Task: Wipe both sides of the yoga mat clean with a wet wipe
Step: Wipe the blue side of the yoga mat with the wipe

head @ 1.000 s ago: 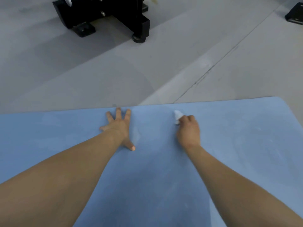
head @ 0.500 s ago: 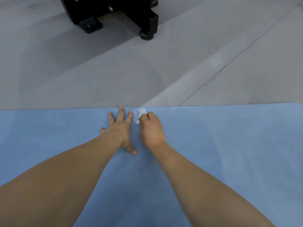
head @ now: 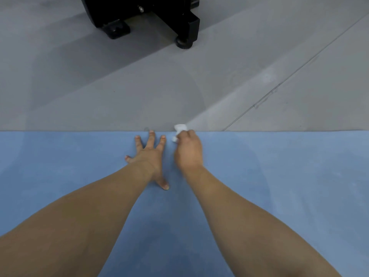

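A blue yoga mat (head: 279, 176) lies flat on the grey floor and fills the lower half of the view. My left hand (head: 149, 156) presses flat on it near its far edge, fingers spread. Just to its right, my right hand (head: 188, 151) grips a crumpled white wet wipe (head: 180, 128), which sticks out past the fingers at the mat's far edge. Both forearms reach in from the bottom of the frame.
A black machine base (head: 143, 15) with a round foot (head: 183, 44) stands on the grey floor (head: 79, 86) beyond the mat. A thin seam (head: 279, 84) runs diagonally across the floor at the right.
My right hand has slid the wipe left across the mat, from well apart to right beside my left hand, and up to the far edge. My left hand has stayed planted.
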